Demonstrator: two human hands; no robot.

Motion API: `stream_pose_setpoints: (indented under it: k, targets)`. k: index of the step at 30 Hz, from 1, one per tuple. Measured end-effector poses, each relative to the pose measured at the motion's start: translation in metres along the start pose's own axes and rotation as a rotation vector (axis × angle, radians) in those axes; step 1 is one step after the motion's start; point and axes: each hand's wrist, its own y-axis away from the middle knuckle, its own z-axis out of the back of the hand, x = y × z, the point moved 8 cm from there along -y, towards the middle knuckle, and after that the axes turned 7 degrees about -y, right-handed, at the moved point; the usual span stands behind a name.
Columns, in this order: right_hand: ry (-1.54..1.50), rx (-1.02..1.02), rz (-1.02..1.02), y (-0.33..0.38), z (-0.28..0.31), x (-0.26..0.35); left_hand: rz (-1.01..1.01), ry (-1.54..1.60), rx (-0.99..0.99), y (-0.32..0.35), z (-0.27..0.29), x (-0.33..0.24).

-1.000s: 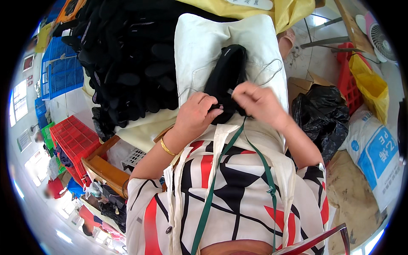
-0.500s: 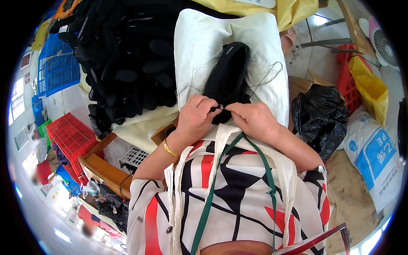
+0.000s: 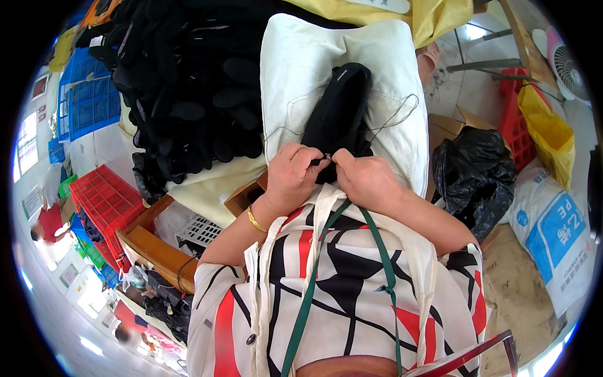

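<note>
A black shoe upper (image 3: 339,113) lies toe-away on a white cloth (image 3: 301,69) spread over my lap. My left hand (image 3: 292,176) and my right hand (image 3: 364,179) meet at its near end, fingertips pinched together on the black fabric. A thin dark thread (image 3: 396,116) loops from the shoe out over the cloth on the right, and another strand runs left. A gold bangle sits on my left wrist.
A big heap of black shoe pieces (image 3: 182,94) fills the left. Red crates (image 3: 103,201) and a blue crate (image 3: 88,100) stand further left. To the right are a black plastic bag (image 3: 474,176), a yellow bag (image 3: 553,132), a white sack (image 3: 553,232) and a fan (image 3: 568,63).
My right hand came down from the shoe's side to meet the left at the near end. Both hands now pinch close together there.
</note>
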Motion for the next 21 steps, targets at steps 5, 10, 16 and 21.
stream_pose_setpoints:
  k: [5,10,16,21]
  targets:
    - [-0.001,0.1,-0.038,-0.011,-0.012,-0.007,0.044,-0.003,0.003,0.006,-0.005,-0.001]
    - [-0.053,0.103,-0.177,-0.016,-0.014,-0.014,-0.03,-0.068,0.069,0.009,-0.002,-0.001]
    - [-0.075,-0.019,-0.055,-0.005,-0.012,-0.005,-0.047,0.024,-0.018,0.02,0.008,0.002]
    - [-0.494,0.034,-0.246,-0.009,-0.025,-0.021,-0.035,0.105,-0.095,0.031,0.013,0.008]
